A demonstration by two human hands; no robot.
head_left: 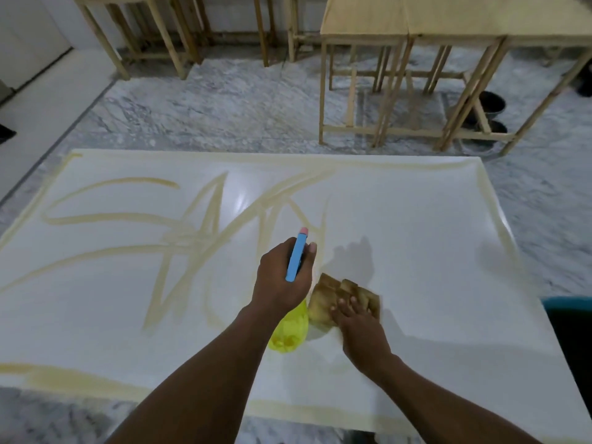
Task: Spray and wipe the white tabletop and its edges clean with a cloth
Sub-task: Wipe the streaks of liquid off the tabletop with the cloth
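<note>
The white tabletop [416,225] fills the lower view, marked with yellowish-brown smears across its left and middle and along its edges. My left hand [282,277] grips a spray bottle [290,331] with a yellow body and a blue trigger head, held above the table's middle with the nozzle pointing away from me. My right hand [358,328] presses flat on a brownish, stained folded cloth [333,296] that lies on the tabletop just right of the bottle. The bottle's neck is hidden by my left hand.
Wooden tables and stools [416,59] stand on the marble floor [224,107] beyond the far edge. Two dark buckets [491,104] sit under the right one. A dark teal-rimmed bin [570,318] stands off the table's right edge.
</note>
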